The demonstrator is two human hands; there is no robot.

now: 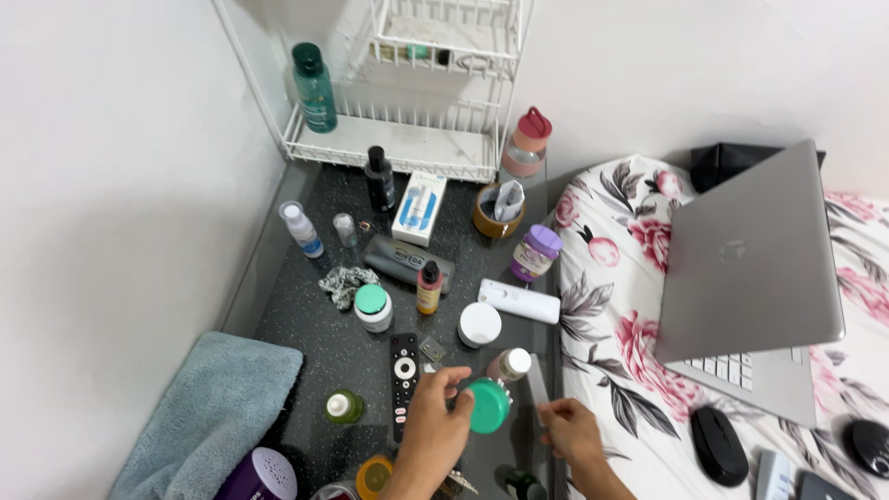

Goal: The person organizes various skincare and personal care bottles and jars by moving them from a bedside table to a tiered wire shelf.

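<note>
Green-lidded jar (488, 406) gripped by left hand (435, 421) above dark table (306, 324)

- Plain white walls (111, 185) met in a corner beyond the hands, evenly lit.
- A dark speckled tabletop (306, 324) stretched away from the hands toward that corner.
- A white wire rack (407, 139) stood at its far end.
- Right of the hands lay a bed in a floral sheet (620, 306).
- A blue towel (213, 407) lay to their left.
</note>
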